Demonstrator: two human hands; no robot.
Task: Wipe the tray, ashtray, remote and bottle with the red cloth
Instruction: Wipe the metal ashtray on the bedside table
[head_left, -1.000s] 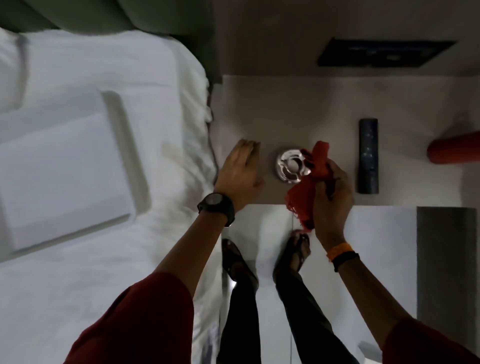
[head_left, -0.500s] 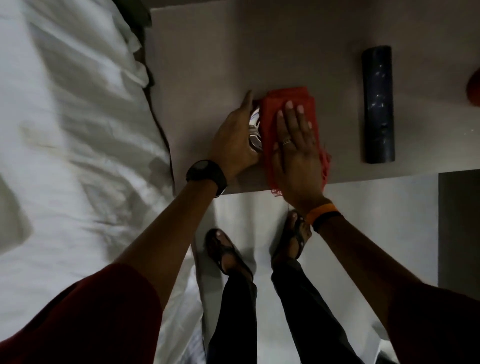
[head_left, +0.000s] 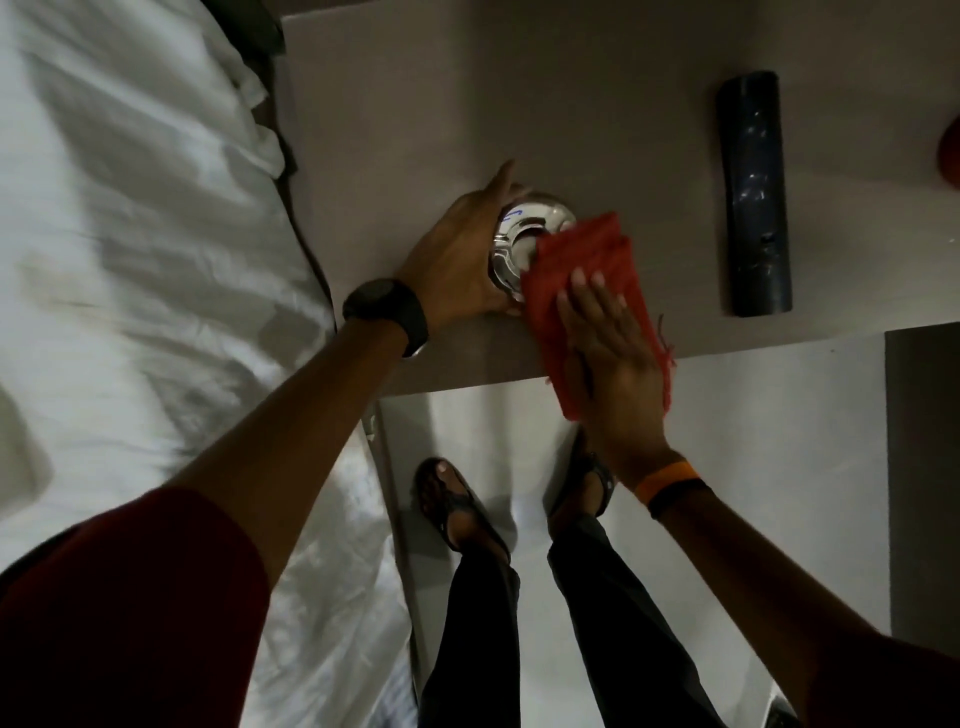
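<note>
A shiny metal ashtray sits near the front edge of a beige table top. My left hand cups its left side and holds it steady. My right hand lies flat on the folded red cloth, pressing it over the ashtray's right part and the table edge. A dark remote lies lengthwise to the right, apart from both hands. A red object, perhaps the bottle, peeks in at the right border. I see no tray.
A bed with rumpled white sheets fills the left side, touching the table. Below the table edge are a pale floor, my legs and sandalled feet. A dark panel stands at the right.
The cloth and my right hand have slid toward me and to the right, uncovering more of the ashtray. Earlier still, the cloth was bunched in my right hand above the ashtray.
</note>
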